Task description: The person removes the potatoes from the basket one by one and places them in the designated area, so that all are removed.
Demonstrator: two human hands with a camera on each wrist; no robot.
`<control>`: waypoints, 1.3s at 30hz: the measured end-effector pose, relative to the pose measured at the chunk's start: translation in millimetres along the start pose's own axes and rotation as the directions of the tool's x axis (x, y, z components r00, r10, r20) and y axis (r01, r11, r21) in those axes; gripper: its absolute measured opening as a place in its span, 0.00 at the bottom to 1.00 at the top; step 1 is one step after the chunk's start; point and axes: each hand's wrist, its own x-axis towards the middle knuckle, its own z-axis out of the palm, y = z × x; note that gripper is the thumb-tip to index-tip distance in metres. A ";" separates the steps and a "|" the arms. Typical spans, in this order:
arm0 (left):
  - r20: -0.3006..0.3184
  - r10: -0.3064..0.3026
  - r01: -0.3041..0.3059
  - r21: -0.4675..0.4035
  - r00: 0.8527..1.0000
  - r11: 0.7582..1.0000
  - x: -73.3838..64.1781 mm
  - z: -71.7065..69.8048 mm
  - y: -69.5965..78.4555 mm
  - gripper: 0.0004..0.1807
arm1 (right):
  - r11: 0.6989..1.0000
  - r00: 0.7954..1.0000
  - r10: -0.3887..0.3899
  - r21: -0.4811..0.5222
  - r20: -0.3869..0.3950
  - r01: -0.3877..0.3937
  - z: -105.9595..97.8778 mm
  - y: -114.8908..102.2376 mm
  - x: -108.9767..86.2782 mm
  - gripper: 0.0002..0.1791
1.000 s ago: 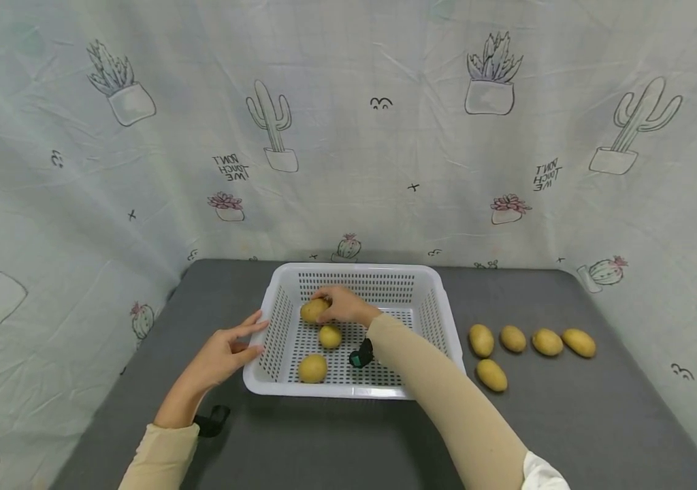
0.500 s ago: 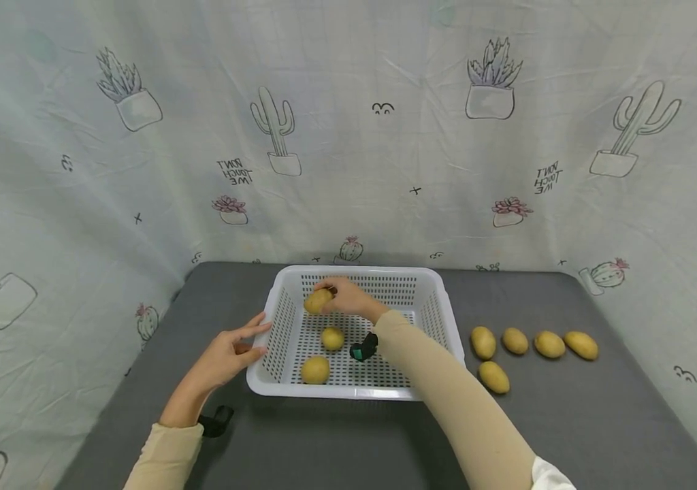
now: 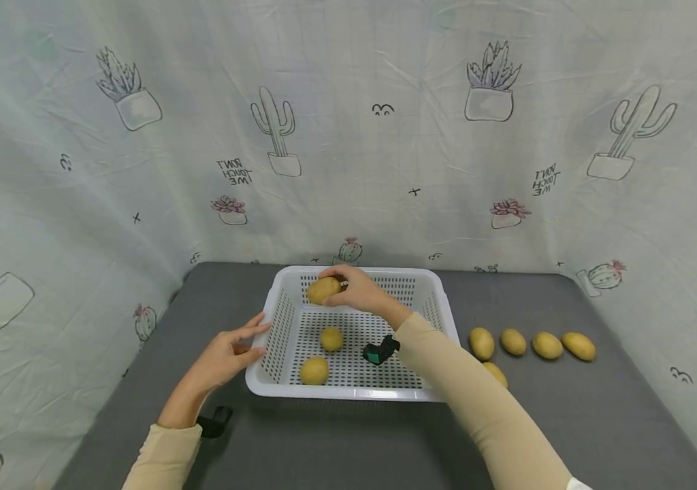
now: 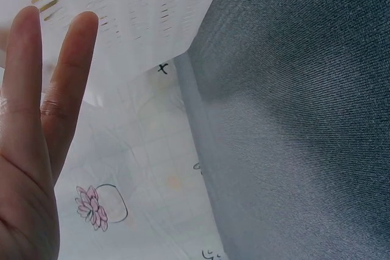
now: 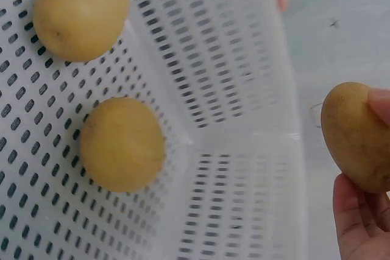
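Observation:
My right hand [image 3: 361,291] pinches a yellow-brown potato [image 3: 322,290] between thumb and fingers, over the back left part of a white perforated plastic basket [image 3: 354,393]. In the right wrist view this potato [image 5: 347,129] appears at the right, past the basket's rim. Two more potatoes lie apart on the basket floor, one near the middle [image 3: 331,339] and one by the front wall [image 3: 314,371]. My left hand [image 3: 220,357] is at the basket's left rim, fingers extended and fingertips right at the edge. The left wrist view shows two straight, spread fingers [image 4: 70,71] against the basket wall.
Several potatoes sit on the dark grey tabletop [image 3: 569,422] right of the basket, four-wide row including this long one [image 3: 579,346]. One nearer potato [image 3: 495,373] is partly covered by my right sleeve [image 3: 477,408]. A cactus-print curtain [image 3: 336,136] hangs behind the table.
My right hand has lifted the potato off the basket floor and moved it toward the back, slightly right. My left hand stays at the rim.

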 end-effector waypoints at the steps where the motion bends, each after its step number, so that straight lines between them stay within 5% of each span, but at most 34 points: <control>1: 0.001 -0.002 0.002 -0.001 1.000 1.000 0.1 0.1 0.1 0.30 | 1.000 1.000 -0.009 0.009 -0.003 0.009 -3.1 -2.5 -4.2 0.30; 12: 0.003 0.002 -0.002 0.002 1.000 1.000 2.7 0.2 -1.5 0.30 | 0.986 0.984 -0.142 0.069 -0.111 0.150 -42.6 -20.1 -56.6 0.30; 20: 0.014 0.002 -0.002 -0.006 1.000 1.000 5.2 -1.0 -0.7 0.30 | 0.965 0.965 -0.135 0.192 -0.226 0.180 -77.0 -22.1 -105.3 0.31; 29: 0.006 0.006 -0.006 0.010 1.000 1.000 5.2 -0.5 -0.3 0.30 | 0.954 0.903 -0.177 0.156 -0.391 0.254 -96.3 -3.4 -154.0 0.30; 39: 0.005 -0.002 0.002 -0.002 1.000 1.000 2.0 1.1 -5.3 0.30 | 0.972 0.835 -0.147 0.081 -0.531 0.222 -93.7 22.4 -203.8 0.29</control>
